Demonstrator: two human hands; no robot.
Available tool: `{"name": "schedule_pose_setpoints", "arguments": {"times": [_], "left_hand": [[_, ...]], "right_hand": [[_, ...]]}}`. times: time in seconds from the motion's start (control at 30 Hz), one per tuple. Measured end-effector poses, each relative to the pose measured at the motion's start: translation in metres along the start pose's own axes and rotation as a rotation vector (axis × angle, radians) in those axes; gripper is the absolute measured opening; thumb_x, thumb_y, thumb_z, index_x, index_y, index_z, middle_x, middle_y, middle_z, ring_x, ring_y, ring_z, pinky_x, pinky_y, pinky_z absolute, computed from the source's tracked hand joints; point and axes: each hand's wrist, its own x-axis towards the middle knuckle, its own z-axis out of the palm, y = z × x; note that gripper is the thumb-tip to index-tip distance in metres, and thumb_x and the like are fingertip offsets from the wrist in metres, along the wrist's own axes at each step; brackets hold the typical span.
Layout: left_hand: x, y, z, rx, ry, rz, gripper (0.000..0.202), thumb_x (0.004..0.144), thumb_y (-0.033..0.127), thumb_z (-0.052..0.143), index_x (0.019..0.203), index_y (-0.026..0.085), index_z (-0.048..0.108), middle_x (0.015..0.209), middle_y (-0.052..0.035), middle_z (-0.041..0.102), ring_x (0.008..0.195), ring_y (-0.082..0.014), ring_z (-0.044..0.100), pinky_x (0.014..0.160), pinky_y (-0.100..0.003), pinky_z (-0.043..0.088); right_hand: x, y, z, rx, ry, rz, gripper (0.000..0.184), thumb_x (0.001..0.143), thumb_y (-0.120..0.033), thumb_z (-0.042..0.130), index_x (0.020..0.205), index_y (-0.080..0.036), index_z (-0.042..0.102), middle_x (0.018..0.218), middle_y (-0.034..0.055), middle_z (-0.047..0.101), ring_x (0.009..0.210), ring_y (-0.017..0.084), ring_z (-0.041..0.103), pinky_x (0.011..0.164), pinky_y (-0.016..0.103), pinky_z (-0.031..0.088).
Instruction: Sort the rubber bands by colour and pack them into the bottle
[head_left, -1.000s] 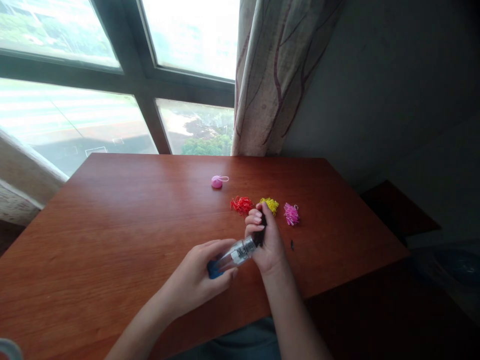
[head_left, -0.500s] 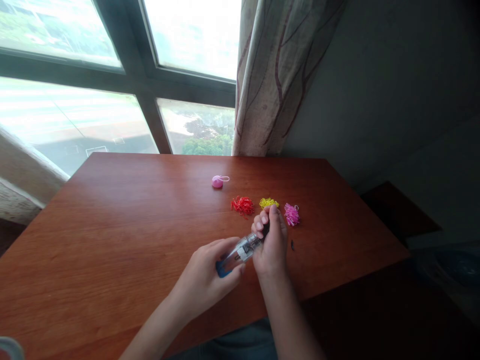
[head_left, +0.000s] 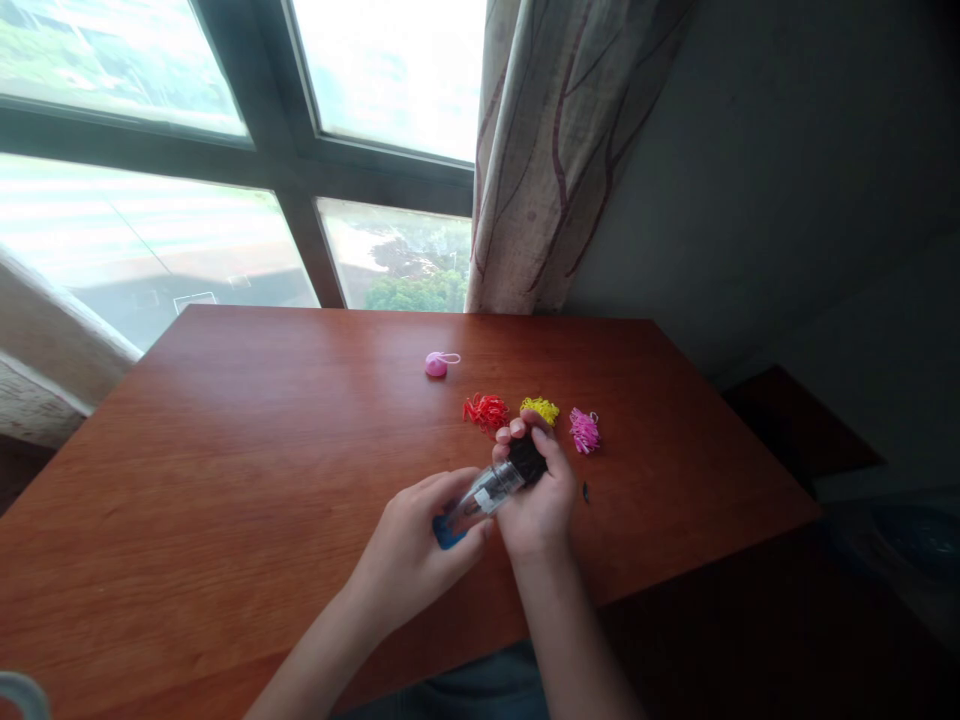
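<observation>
A small clear bottle (head_left: 489, 490) with a blue base and a black cap lies tilted between both hands above the wooden table (head_left: 225, 450). My left hand (head_left: 409, 555) is wrapped round the bottle's lower, blue end. My right hand (head_left: 534, 495) is closed around the black cap at the upper end. Just beyond my fingers lie three little heaps of rubber bands: red (head_left: 484, 410), yellow (head_left: 540, 408) and pink (head_left: 583, 429).
A pink round object with a loop (head_left: 436, 364) sits farther back on the table. A tiny dark speck (head_left: 586, 491) lies right of my right hand. A window and a patterned curtain (head_left: 555, 150) stand behind the table; its right edge drops to a dark floor.
My right hand has turned on the cap, so the black cap now shows between the fingers. The bottle and both hands stayed in nearly the same place.
</observation>
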Motion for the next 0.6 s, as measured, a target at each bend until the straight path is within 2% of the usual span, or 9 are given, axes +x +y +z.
{"name": "schedule_pose_setpoints", "arguments": {"times": [0.13, 0.33, 0.6], "left_hand": [[0.000, -0.001, 0.001, 0.010, 0.001, 0.000, 0.028, 0.080, 0.020, 0.060, 0.108, 0.019, 0.065, 0.091, -0.0022, 0.070, 0.083, -0.0178, 0.064, 0.078, -0.025, 0.049], [-0.001, 0.001, -0.002, 0.055, -0.022, -0.004, 0.025, 0.080, 0.020, 0.058, 0.104, 0.020, 0.065, 0.090, -0.0029, 0.069, 0.082, -0.0180, 0.064, 0.077, -0.026, 0.048], [-0.004, 0.002, -0.005, 0.085, -0.055, 0.000, 0.029, 0.078, 0.020, 0.058, 0.107, 0.021, 0.065, 0.094, -0.0040, 0.070, 0.081, -0.0187, 0.064, 0.074, -0.026, 0.047]], "right_hand": [[0.001, -0.001, 0.002, 0.042, -0.027, 0.018, 0.022, 0.080, -0.042, 0.064, 0.078, -0.021, 0.068, 0.069, -0.0031, 0.057, 0.065, 0.009, 0.056, 0.059, 0.020, 0.047], [0.007, -0.002, 0.001, 0.002, -0.020, 0.035, 0.019, 0.079, -0.039, 0.068, 0.076, -0.020, 0.064, 0.063, -0.0056, 0.054, 0.055, 0.006, 0.051, 0.050, 0.017, 0.041], [0.010, -0.004, -0.006, -0.096, -0.024, 0.011, 0.024, 0.079, -0.042, 0.071, 0.082, -0.019, 0.063, 0.065, -0.0071, 0.050, 0.050, 0.004, 0.045, 0.040, 0.013, 0.032]]}}
